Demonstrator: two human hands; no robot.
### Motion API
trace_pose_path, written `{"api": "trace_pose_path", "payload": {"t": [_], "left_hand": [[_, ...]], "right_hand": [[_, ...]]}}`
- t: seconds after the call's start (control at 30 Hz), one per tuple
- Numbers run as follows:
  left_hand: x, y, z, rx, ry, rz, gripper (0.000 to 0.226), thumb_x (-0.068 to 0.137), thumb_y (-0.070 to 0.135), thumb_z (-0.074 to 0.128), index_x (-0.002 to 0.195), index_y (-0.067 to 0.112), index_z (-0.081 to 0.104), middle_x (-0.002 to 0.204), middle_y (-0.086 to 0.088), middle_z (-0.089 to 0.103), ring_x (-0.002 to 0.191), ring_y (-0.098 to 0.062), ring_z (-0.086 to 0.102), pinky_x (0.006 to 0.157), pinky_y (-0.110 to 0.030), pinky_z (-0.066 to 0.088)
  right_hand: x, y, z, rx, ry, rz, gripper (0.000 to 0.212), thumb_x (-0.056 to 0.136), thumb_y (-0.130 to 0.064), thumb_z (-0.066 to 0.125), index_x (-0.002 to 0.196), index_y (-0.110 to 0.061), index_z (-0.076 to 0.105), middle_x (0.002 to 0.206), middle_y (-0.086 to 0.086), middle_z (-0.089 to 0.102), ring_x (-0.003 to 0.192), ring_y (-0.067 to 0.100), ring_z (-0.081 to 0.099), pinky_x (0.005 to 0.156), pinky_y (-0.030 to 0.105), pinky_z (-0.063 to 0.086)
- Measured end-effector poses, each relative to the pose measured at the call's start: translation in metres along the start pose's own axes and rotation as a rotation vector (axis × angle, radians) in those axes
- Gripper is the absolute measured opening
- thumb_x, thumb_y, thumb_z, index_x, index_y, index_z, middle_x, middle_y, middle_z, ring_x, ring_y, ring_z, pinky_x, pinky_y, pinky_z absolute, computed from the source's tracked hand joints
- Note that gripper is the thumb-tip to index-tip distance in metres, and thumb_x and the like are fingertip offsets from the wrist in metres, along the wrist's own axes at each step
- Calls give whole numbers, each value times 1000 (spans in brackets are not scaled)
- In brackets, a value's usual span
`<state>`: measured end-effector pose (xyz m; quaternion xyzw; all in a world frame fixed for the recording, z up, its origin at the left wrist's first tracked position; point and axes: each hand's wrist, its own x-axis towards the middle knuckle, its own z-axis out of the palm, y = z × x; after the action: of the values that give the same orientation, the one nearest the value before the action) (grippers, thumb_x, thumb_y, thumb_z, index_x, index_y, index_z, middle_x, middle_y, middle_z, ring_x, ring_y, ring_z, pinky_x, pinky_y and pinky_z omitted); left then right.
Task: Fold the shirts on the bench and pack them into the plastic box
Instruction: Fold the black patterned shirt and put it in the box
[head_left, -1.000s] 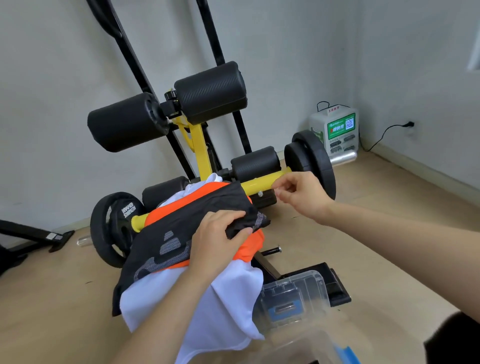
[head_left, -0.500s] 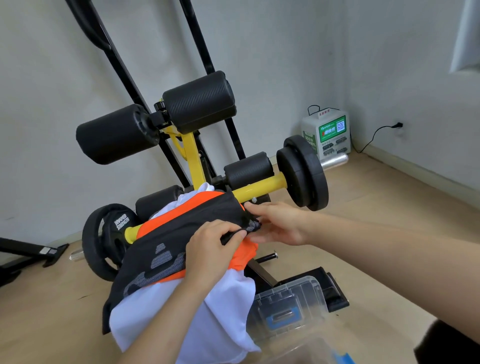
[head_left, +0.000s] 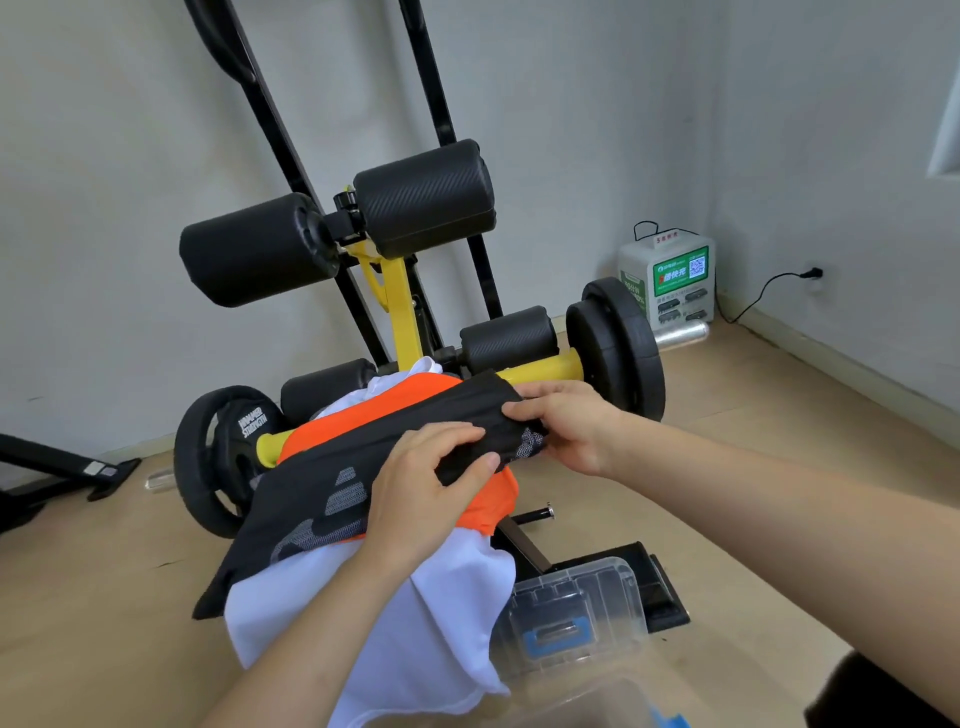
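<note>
While the bench (head_left: 400, 291) carries the white shirt (head_left: 415, 623), orange shirt (head_left: 332, 426) and black shirt (head_left: 363, 447) in one heap, none looks fully folded, and the box (head_left: 587, 608) on the floor beside it shows no shirt inside. Left hand (head_left: 421, 488) and right hand (head_left: 566, 431) both grip the black shirt's end.

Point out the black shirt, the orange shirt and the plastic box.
black shirt (head_left: 358, 451), head view, on the plain fabric above its grey pattern.
orange shirt (head_left: 384, 402), head view, on the strip showing above the black shirt.
plastic box (head_left: 618, 592), head view, on its clear top face.
</note>
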<state>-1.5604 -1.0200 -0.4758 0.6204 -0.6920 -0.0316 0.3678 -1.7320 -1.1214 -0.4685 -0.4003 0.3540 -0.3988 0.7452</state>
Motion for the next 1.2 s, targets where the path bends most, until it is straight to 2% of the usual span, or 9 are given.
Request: {"api": "trace_pose_path", "payload": {"t": [0.07,0.2,0.27,0.37,0.57,0.7,0.87,1.03,1.2], "left_hand": [[1,1,-1,95,-3,-6,54,81,66,50,124,39,67,132,25,57,121,-2,48,100,-17,35],[1,7,3,78,-170,-72,65,81,71,42,138,41,56,146,18,51,133,-6,42,112,-34,35],[3,11,4,-83,-238,-139,55,89,61,52,139,36,57,146,16,54,135,-3,45,115,-33,35],[8,19,-6,-454,-156,-337,32,99,36,58,130,29,66,130,12,66,123,0,56,110,-28,42],[13,24,-30,-903,-53,-598,26,98,34,61,117,21,71,112,-5,75,105,-23,72,92,-40,58],[7,22,-34,-811,-29,-541,18,93,19,69,112,16,72,102,-6,78,98,-21,74,87,-39,60],[3,12,-37,-720,36,-507,19,90,3,68,104,15,73,95,-6,78,93,-23,75,86,-41,61],[5,-3,-46,-715,104,-562,22,91,0,63,107,11,72,96,-9,78,94,-29,74,87,-46,60],[9,-25,-71,-744,196,-624,31,90,-4,61,114,15,68,99,-10,77,98,-28,74,90,-46,58]], "right_hand": [[-4,-6,-4,1,22,-72,31,85,8,66,116,2,67,107,22,72,93,32,72,77,38,60],[-9,-19,-12,9,44,-209,30,86,9,64,114,1,68,109,20,72,101,34,70,82,38,60],[-12,-21,-13,-31,49,-243,29,86,10,65,113,0,69,109,20,72,101,36,70,84,38,60],[-15,-17,-8,-164,14,-297,34,85,9,66,115,-6,69,115,20,70,106,33,68,92,40,57],[-33,-12,24,-402,-308,-310,62,87,8,62,138,-27,50,124,-1,69,104,9,67,83,20,53],[-42,-2,38,-496,-403,-330,78,82,20,49,143,-27,45,130,1,63,100,14,67,83,26,52],[-41,5,41,-534,-320,-457,69,84,19,54,136,-25,54,123,6,61,103,19,69,89,35,56],[-26,6,31,-776,-174,-590,44,83,0,70,118,-26,66,114,-4,67,101,13,65,84,25,55],[-15,21,33,-956,-242,-481,45,85,-34,76,127,-33,62,127,-11,58,118,10,55,99,30,46]]}}
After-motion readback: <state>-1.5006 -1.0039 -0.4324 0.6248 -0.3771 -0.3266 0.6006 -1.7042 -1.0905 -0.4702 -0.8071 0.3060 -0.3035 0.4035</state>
